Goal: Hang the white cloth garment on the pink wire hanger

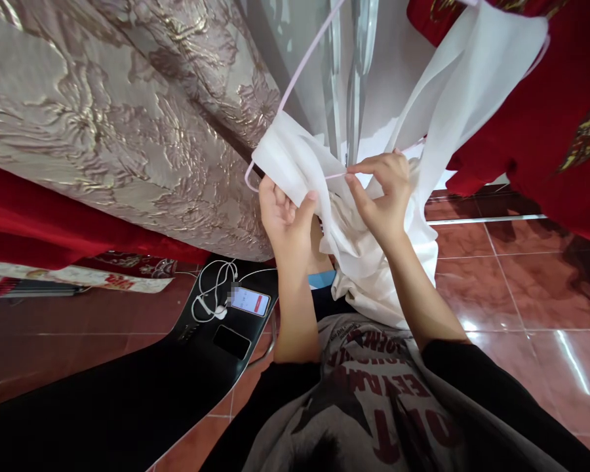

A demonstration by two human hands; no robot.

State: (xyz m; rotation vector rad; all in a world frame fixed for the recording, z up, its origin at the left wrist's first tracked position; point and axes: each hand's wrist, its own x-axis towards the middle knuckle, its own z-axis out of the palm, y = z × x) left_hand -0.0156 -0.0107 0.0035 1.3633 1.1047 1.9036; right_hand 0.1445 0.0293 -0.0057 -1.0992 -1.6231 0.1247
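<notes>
My left hand [289, 213] is closed on the folded edge of a sheer white fabric [299, 154], thumb on top and fingers curled behind it. A thin pale pink cord [335, 176] runs from this fabric to my right hand [386, 193], whose thumb and forefinger pinch its end. Another length of pink cord [305, 62] rises from the fabric's upper corner, and a small loop sticks out at its left edge. The white fabric drapes down over my lap and also stretches up to the right, behind my right hand.
Embossed brocade fabric [128, 118] hangs at the left, with red cloth [545, 111] at the right. A black chair [128, 387] bears a lit phone [250, 300], a dark phone [231, 342] and white earphones [219, 313]. Metal legs [356, 72] stand ahead on a red tiled floor [535, 288].
</notes>
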